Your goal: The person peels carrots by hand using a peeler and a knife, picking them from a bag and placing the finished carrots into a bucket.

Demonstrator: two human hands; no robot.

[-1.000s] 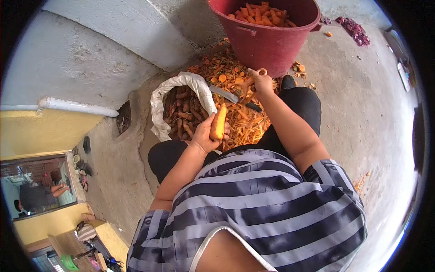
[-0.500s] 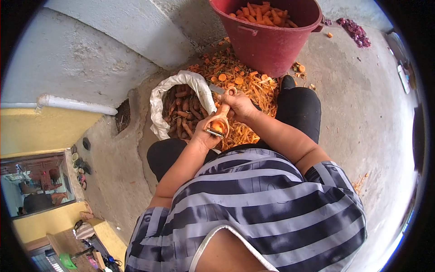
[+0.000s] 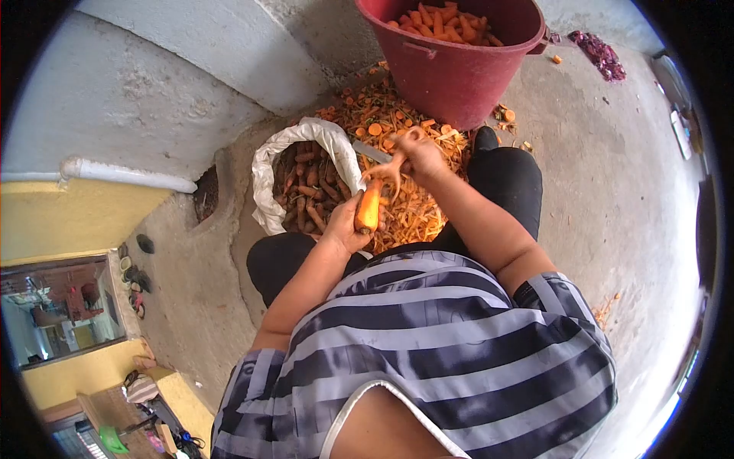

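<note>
My left hand (image 3: 348,225) is closed around a carrot (image 3: 368,208), whose visible side is bright orange and peeled. My right hand (image 3: 425,162) grips a Y-shaped peeler (image 3: 396,164), held just above the carrot and apart from it. A flat metal knife blade (image 3: 371,151) sticks out from the same right hand; its handle is hidden. Close to my left hand stands a white sack (image 3: 264,183) with its rim rolled down, holding unpeeled, dirt-brown carrots (image 3: 310,191). Below both hands, orange peelings (image 3: 417,206) cover the floor.
A red tub (image 3: 459,80) of peeled carrots (image 3: 443,23) stands beyond the peelings. Cut carrot ends (image 3: 375,129) lie among the scraps. Dark purple scraps (image 3: 600,57) lie on the concrete at the far right. A wall (image 3: 176,61) rises on the left.
My right hand has drawn the peeler up and away to the right, off the carrot. The carrot in my left hand is now uncovered.
</note>
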